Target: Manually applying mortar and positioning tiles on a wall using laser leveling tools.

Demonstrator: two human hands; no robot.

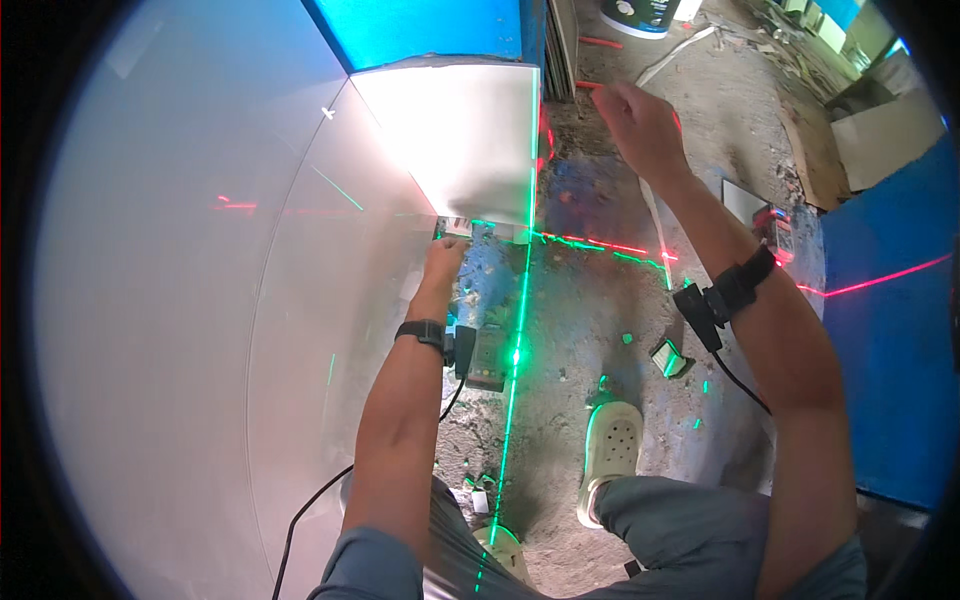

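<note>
Low by the foot of a glossy white tile panel [470, 140], my left hand [447, 258] has its fingers curled closed. They are next to a small piece with a printed label [456, 227] at the panel's lower edge. What the fingers hold, if anything, is hidden. My right hand [640, 125] is raised to the right of the panel, also closed, its fingertips turned away from view. A green laser line [517, 356] runs down the panel's right edge and along the floor between my arms. Both wrists wear black straps with cabled devices.
Large white tiles [180, 330] line the left wall. A grey box-like device [487, 362] lies beside my left wrist. A red and black device [775, 232] stands right of my right forearm. A broken chip [671, 358] lies on the rough floor, and a bucket [640, 15] stands far off.
</note>
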